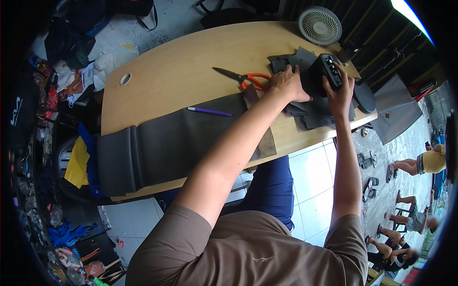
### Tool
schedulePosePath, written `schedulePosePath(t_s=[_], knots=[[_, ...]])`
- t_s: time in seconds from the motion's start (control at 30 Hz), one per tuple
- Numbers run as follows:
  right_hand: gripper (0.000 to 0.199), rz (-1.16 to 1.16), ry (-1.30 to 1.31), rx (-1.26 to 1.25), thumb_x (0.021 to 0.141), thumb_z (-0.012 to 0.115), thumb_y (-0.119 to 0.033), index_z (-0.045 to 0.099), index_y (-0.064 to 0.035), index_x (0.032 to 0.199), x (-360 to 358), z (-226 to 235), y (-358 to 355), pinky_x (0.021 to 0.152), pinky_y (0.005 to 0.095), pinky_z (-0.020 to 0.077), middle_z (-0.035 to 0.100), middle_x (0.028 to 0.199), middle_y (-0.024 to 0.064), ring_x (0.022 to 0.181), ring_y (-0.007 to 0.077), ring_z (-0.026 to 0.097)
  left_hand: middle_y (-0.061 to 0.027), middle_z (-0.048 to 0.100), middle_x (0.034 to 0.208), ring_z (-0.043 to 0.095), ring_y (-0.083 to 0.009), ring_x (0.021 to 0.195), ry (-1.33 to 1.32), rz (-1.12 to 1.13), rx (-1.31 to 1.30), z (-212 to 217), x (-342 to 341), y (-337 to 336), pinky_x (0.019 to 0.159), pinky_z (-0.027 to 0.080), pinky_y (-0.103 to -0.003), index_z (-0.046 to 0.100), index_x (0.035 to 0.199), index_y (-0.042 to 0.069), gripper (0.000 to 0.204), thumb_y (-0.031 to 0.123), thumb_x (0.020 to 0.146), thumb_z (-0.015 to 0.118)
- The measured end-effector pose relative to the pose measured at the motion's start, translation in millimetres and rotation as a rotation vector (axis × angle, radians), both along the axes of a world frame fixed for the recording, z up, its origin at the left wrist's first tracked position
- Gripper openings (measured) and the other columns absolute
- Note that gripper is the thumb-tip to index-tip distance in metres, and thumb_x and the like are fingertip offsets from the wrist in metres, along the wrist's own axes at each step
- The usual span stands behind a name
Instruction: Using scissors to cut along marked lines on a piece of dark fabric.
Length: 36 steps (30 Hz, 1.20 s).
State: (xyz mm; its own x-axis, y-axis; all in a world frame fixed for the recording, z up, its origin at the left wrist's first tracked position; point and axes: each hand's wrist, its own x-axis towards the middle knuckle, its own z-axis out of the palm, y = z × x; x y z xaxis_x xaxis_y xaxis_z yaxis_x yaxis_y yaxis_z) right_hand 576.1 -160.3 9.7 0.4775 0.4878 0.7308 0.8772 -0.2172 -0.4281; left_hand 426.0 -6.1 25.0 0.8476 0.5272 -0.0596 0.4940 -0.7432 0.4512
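My right hand (339,90) grips a black box-shaped device (317,75) with light markings or controls on its end. The device stands on a loose stack of dark grey cut sheets (311,117); their material looks like leather or vinyl. Spread over the left part of that stack is my left hand (290,86), fingers apart and holding nothing. Just left of it lie scissors (255,80) with orange handles, their blades pointing left. A long folded length of dark material (176,143) covers the table's near side, with a purple pen (210,112) on top.
The curved wooden table (191,66) carries a roll of tape (125,79) at left and a round fan (319,25) at the far right. A grey bag (393,114) hangs beyond the right edge. Clutter fills the floor at left; people sit outside at right.
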Motion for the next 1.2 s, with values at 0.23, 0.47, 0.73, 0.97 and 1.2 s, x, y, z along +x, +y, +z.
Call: schedulePosePath(t_s=[0.23, 0.47, 0.73, 0.97, 1.2], knots=[[0.068, -0.112, 0.075, -0.111, 0.098, 0.089, -0.034, 0.062, -0.0167, 0.158, -6, -1, 5, 0.111, 0.0518, 0.0551, 0.057, 0.143, 0.0309, 0.129, 0.0483, 0.065, -0.0299, 0.043, 0.169, 0.061, -0.0478, 0.146, -0.079, 0.052, -0.012, 2, -9, -14, 0.118, 0.056, -0.054, 0.038, 0.175, 0.003, 0.127, 0.066, 0.078, 0.091], [0.069, -0.294, -0.184, -0.068, 0.103, 0.085, -0.034, 0.058, 0.0004, 0.157, -39, 10, 10, 0.118, 0.0556, 0.0486, 0.05, 0.15, 0.0357, 0.139, 0.0531, 0.056, -0.0305, 0.055, 0.146, 0.067, -0.046, 0.128, -0.649, 0.06, 0.227, 49, -94, -32, 0.111, 0.057, -0.053, 0.059, 0.161, 0.0, 0.087, 0.05, 0.095, 0.083], [0.016, 0.392, -0.091, -0.184, 0.104, 0.071, -0.005, 0.07, -0.0004, 0.12, -144, 8, 83, 0.099, 0.0537, 0.0544, 0.067, 0.114, 0.0238, 0.108, 0.0472, 0.063, -0.0154, 0.074, 0.12, 0.076, -0.0331, 0.096, -0.489, 0.345, 0.255, 16, -286, 27, 0.088, 0.06, -0.045, 0.08, 0.131, 0.007, 0.027, 0.006, 0.106, 0.071], [0.021, 0.454, -0.12, -0.278, 0.102, 0.073, -0.008, 0.069, -0.0021, 0.121, -201, 16, 92, 0.098, 0.0535, 0.0505, 0.067, 0.109, 0.0239, 0.107, 0.0441, 0.063, -0.0005, 0.069, 0.135, 0.064, -0.0271, 0.125, -0.326, 0.28, 0.446, -26, -318, 34, 0.114, 0.047, -0.048, 0.084, 0.129, 0.017, 0.028, 0.017, 0.1, 0.082], [0.033, 0.481, -0.18, -0.382, 0.099, 0.072, 0.002, 0.071, -0.007, 0.131, -158, -15, 94, 0.105, 0.0509, 0.0511, 0.07, 0.123, 0.0188, 0.122, 0.0401, 0.064, 0.0035, 0.075, 0.109, 0.067, -0.022, 0.115, -0.415, 0.218, 0.437, -32, -300, 22, 0.099, 0.044, -0.043, 0.085, 0.111, 0.017, 0.012, 0.022, 0.099, 0.084]])
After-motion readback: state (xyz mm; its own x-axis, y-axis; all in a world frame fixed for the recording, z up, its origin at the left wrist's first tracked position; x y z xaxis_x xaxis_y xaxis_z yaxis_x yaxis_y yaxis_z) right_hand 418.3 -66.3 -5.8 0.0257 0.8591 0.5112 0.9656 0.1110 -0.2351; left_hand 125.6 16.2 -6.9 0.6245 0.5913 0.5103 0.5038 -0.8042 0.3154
